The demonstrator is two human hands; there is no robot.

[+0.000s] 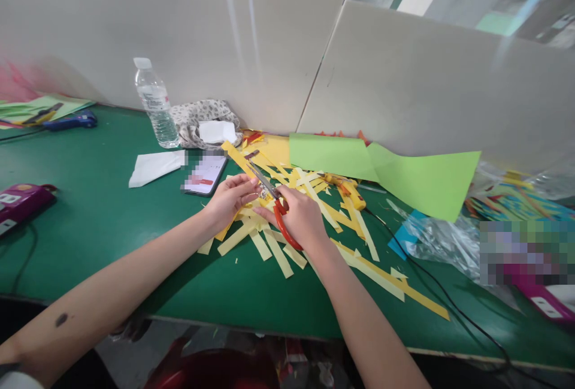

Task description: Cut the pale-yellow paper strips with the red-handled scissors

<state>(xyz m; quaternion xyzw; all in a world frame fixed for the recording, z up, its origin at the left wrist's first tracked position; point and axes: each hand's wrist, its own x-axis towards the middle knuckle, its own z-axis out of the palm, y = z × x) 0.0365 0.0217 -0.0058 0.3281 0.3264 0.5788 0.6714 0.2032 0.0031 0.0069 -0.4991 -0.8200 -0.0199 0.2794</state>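
Note:
My right hand point(302, 216) grips a pair of scissors point(282, 216) by its red handles, with the blades pointing up and to the left. Close to the blades, my left hand point(233, 198) has its thumb and fingers drawn together in a pinch; what sits between the fingertips is too small to make out. A darker yellow paper strip point(236, 156) runs up to the left past the blade tips and the left fingertips. Beneath both hands lies a loose heap of pale and darker yellow paper strips point(281, 255).
Behind the heap are green paper sheets point(422, 176) and a yellow glue gun point(353, 191) with a black cord. A phone point(205, 173), white tissue point(155, 167) and water bottle point(155, 104) stand or lie left. Crumpled clear plastic point(449, 245) is at right, below a grey partition point(179, 29).

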